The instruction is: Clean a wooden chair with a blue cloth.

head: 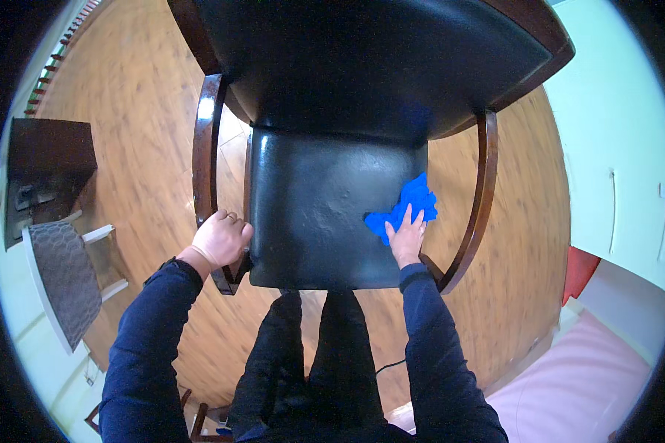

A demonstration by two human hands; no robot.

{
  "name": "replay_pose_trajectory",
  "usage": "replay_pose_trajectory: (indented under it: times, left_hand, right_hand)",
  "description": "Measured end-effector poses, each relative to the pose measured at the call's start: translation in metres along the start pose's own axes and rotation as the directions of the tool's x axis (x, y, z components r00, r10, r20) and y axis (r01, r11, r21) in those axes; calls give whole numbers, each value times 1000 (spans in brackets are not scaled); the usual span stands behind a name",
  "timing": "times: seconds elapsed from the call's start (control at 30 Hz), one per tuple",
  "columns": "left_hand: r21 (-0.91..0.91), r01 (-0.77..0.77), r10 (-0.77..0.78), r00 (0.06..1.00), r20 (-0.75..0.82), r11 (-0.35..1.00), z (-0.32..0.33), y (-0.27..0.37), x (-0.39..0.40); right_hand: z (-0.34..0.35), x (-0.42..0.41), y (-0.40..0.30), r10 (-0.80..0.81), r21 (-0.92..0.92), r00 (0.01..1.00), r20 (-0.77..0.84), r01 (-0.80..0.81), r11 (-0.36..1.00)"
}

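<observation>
Before me stands an armchair with a black leather-like seat (321, 221), a black backrest (343, 66) and glossy dark-brown wooden arms. My left hand (221, 238) is curled over the front part of the left armrest (205, 149); its fingertips are hidden. On the right side of the seat, near its edge, my right hand (408, 235) presses a crumpled blue cloth (415, 199) with its fingers spread. Part of the cloth lies beneath the palm, out of sight. The right armrest (483, 183) curves past just outside my right wrist.
Wood-look flooring (138, 138) surrounds the chair. To the left are a dark cabinet (52, 160) and a grey-patterned padded chair (66, 282) with pale legs. A pale wall (593, 138) and a pink cover (576, 382) are at right. My legs (343, 343) are against the seat's front.
</observation>
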State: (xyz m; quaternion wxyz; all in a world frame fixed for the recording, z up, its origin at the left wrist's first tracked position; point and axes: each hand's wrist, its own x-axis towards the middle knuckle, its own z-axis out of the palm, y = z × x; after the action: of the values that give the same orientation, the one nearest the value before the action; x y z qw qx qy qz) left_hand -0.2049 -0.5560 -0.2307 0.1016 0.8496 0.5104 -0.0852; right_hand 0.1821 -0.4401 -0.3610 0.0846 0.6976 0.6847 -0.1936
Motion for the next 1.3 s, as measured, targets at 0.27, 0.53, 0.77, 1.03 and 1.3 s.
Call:
replay_pose_trajectory:
  times: [0.27, 0.53, 0.77, 1.03, 1.3]
  left_hand:
    - [47, 4, -5, 1000, 17, 999, 2, -1, 0]
    - [59, -21, 26, 996, -88, 998, 4, 0, 5]
    - [60, -8, 11, 999, -51, 998, 4, -2, 1]
    - [112, 10, -10, 1000, 4, 994, 1, -1, 3]
    - [136, 15, -10, 999, -38, 991, 7, -2, 1]
  right_hand:
    - [26, -68, 14, 181, 70, 983, -16, -179, 981]
    - [59, -117, 7, 369, 118, 925, -86, -358, 926]
    - [78, -159, -56, 183, 40, 979, -88, -180, 983]
    - [53, -116, -22, -60, 4, 983, -173, 62, 998]
    - [49, -108, 33, 155, 104, 980, -124, -142, 984]
